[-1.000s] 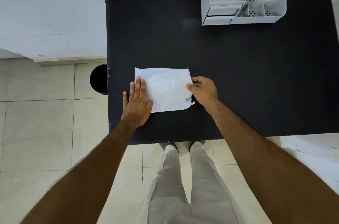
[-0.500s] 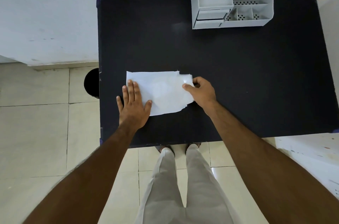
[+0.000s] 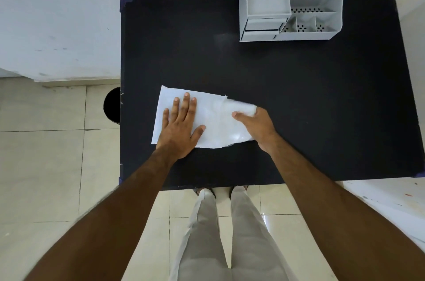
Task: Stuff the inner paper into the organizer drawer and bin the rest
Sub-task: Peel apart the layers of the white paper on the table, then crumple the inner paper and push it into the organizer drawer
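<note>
Near the table's (image 3: 322, 96) front edge, the white packet (image 3: 216, 124) is lying flat, looking light and flimsy. Your left hand (image 3: 181, 126) is pressing it open-palmed; your right hand (image 3: 255, 124) is pinching its torn right end, the likely pulling point.

The right hand (image 3: 257, 126) covers the right edge of the white paper packet (image 3: 216, 124), whose raised flap is motion-blurred. The left hand (image 3: 180, 126) hides part of its left half. The table (image 3: 299, 101) conceals most of the black bin (image 3: 112, 104). The top edge crops the grey organizer (image 3: 292, 2).
</note>
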